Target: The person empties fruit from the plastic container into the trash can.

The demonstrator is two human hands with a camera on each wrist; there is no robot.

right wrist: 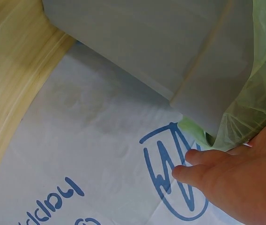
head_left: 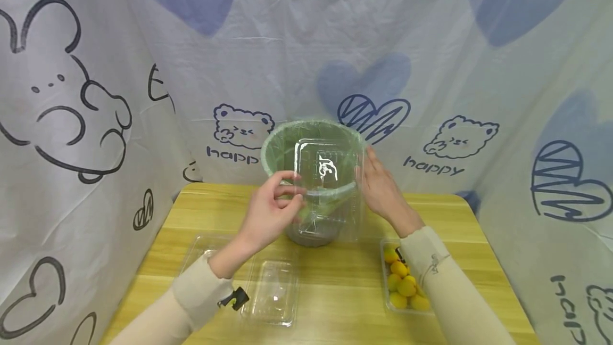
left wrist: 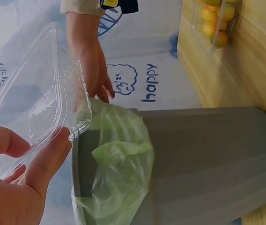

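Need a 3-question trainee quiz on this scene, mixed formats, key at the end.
1. Fill in: The plastic bag lining the gray bin is ___ in color.
2. True or false: In the head view, the yellow fruit lies left of the bin.
3. Which hand pinches the raised clear container? A) right B) left C) neither

Key: 1. green. 2. False; the yellow fruit lies to its right. 3. B, the left hand.

Head view softly lit — white glare on clear container [head_left: 329, 190] right of where left hand [head_left: 271, 207] grips, wrist views dimmer.
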